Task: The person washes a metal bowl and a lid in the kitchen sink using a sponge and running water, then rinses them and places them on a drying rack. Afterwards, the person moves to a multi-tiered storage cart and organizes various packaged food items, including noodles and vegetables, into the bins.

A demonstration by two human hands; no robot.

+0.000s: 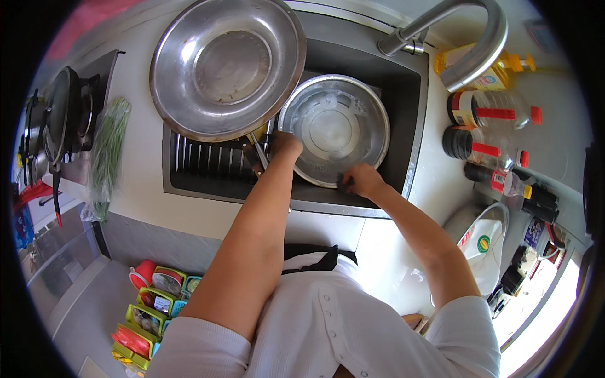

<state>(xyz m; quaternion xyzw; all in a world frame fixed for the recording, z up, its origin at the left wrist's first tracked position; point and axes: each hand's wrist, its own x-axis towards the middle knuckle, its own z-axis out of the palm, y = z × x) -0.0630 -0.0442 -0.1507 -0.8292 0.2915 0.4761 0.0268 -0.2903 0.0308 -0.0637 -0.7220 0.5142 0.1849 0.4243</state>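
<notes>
A round stainless-steel basin (333, 130) with a little cloudy, sudsy water sits tilted in the dark kitchen sink (406, 141). My left hand (285, 144) is at its left rim; the fingers are mostly hidden, so its hold is unclear. Bunched in my right hand (365, 180) is a dark scrubbing pad (346, 183), against the near rim of the basin. A large, wide-rimmed metal basin (231, 71) lies over the sink's left part and the counter, partly above a dark drying rack (208, 158). Handles of utensils (254, 158) stick out beside my left wrist.
A curved metal faucet (496, 42) arches at the upper right, near a yellow soap bottle (501, 71) and several plastic bottles (510, 111). Bagged green stalks (108, 156) lie on the left counter (142, 184), beside a lidded pan (59, 115). Green baskets (142, 321) stand below.
</notes>
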